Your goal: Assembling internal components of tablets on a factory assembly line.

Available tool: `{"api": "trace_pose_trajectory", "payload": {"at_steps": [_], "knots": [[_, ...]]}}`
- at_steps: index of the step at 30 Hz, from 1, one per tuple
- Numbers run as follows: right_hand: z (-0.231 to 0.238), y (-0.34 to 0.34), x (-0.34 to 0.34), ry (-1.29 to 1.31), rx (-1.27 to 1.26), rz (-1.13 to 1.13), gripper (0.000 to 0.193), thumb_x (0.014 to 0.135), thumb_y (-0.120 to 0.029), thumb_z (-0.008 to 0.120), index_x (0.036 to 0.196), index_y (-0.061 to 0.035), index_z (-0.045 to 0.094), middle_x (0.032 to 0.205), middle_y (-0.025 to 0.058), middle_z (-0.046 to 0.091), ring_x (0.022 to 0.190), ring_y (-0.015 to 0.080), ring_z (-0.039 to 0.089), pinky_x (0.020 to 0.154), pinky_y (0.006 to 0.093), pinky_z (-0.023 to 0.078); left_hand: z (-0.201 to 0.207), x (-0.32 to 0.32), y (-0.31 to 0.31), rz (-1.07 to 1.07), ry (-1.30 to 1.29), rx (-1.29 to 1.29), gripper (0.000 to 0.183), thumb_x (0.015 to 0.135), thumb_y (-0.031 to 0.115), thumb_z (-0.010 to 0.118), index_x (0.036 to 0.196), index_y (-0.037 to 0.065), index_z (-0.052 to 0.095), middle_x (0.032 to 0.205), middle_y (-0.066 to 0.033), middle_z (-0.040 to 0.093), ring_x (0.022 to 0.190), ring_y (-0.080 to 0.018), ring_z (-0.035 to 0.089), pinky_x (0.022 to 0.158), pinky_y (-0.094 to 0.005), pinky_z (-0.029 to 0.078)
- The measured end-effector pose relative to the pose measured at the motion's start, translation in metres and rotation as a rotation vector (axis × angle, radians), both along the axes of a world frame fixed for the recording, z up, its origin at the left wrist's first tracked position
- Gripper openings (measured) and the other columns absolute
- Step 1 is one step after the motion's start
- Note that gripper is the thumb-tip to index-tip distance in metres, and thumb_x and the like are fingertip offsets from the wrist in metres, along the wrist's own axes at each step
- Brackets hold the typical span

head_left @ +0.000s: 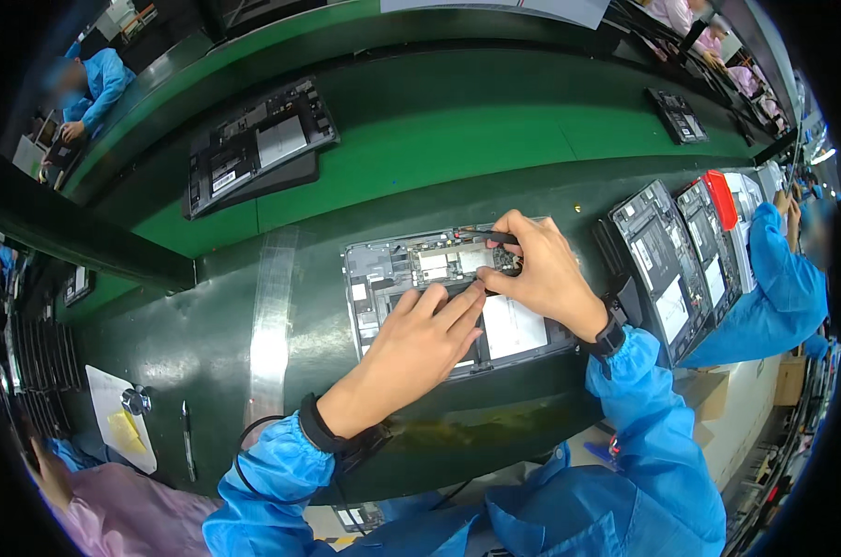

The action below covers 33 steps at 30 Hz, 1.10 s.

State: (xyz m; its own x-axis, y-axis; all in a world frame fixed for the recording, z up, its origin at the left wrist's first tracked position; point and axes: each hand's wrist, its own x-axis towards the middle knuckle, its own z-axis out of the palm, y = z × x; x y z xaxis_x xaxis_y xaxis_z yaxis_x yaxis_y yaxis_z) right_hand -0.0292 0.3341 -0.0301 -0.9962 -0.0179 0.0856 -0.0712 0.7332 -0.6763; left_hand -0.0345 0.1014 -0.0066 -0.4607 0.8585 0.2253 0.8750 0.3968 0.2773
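An opened tablet or laptop body (374, 263) lies on the bench in front of me, with its circuit board (439, 263) and battery areas exposed. My left hand (420, 339) rests over its middle, fingers stretched out and nearly flat, the fingertips at the board's lower edge. My right hand (546, 269) is closed over the board's right part. Between its thumb and fingers is a slim black tool (502, 238), like tweezers, pointing left along the top edge. The right thumb comes down close to the left fingertips, and the tool's tip is too small to make out.
More opened device bodies lean stacked at the right (666, 269), beside a red piece (720, 200). Another stack (262, 148) sits on the green conveyor (420, 139). Clear tape strip (276, 316), pen (188, 441) and white board (114, 408) lie left. People in blue and pink sit nearby.
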Motion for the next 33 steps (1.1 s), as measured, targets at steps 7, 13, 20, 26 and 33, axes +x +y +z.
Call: {"api": "trace_pose_trajectory", "payload": {"at_steps": [7, 13, 20, 26, 33], "knots": [[0.009, -0.006, -0.004, -0.034, 0.021, 0.017, 0.045, 0.074, -0.029, 0.086, 0.105, -0.0051, 0.063, 0.093, 0.012, 0.073, 0.088, 0.0297, 0.073, 0.092, 0.0415, 0.041, 0.003, -0.001, -0.003, -0.006, -0.005, -0.031, 0.042, 0.097, 0.022, 0.071, 0.133, 0.002, 0.068, 0.134, -0.004, 0.064, 0.099, -0.0244, 0.054, 0.086, -0.0377, 0.049], [0.018, -0.02, 0.004, 0.552, 0.317, 0.452, 0.022, 0.076, -0.013, 0.081, 0.098, -0.011, 0.077, 0.071, -0.002, 0.057, 0.071, 0.0169, 0.059, 0.073, 0.0337, 0.044, 0.009, -0.001, -0.041, -0.036, 0.03, -0.014, 0.044, 0.098, 0.023, 0.07, 0.135, -0.001, 0.066, 0.134, -0.0059, 0.064, 0.103, -0.0249, 0.055, 0.088, -0.0379, 0.049], [0.022, -0.033, 0.007, 0.577, 0.48, 0.541, 0.033, 0.073, -0.016, 0.082, 0.106, -0.0107, 0.078, 0.072, -0.0033, 0.057, 0.074, 0.0166, 0.059, 0.074, 0.0338, 0.045, 0.002, 0.0, -0.059, -0.042, 0.034, 0.019, 0.045, 0.097, 0.022, 0.07, 0.136, -0.001, 0.065, 0.133, -0.0068, 0.065, 0.105, -0.0251, 0.056, 0.09, -0.0382, 0.05], [0.043, -0.04, 0.019, 0.462, 0.523, 0.539, 0.039, 0.079, -0.014, 0.079, 0.116, -0.0063, 0.071, 0.085, 0.0013, 0.067, 0.083, 0.0201, 0.066, 0.079, 0.0338, 0.047, 0.018, 0.001, -0.069, -0.076, -0.002, 0.065, 0.045, 0.095, 0.019, 0.072, 0.134, -0.002, 0.065, 0.14, -0.0088, 0.063, 0.106, -0.0268, 0.058, 0.094, -0.0413, 0.051], [0.068, -0.024, 0.147, 0.386, 0.094, 0.068, 0.027, 0.084, -0.008, 0.083, 0.11, -0.0039, 0.074, 0.091, 0.0104, 0.07, 0.074, 0.029, 0.07, 0.066, 0.0397, 0.055, 0.069, 0.099, -0.114, -0.095, 0.162, -0.173, 0.047, 0.094, 0.029, 0.073, 0.133, 0.005, 0.068, 0.15, -0.0093, 0.059, 0.119, -0.026, 0.061, 0.095, -0.0404, 0.05]]}}
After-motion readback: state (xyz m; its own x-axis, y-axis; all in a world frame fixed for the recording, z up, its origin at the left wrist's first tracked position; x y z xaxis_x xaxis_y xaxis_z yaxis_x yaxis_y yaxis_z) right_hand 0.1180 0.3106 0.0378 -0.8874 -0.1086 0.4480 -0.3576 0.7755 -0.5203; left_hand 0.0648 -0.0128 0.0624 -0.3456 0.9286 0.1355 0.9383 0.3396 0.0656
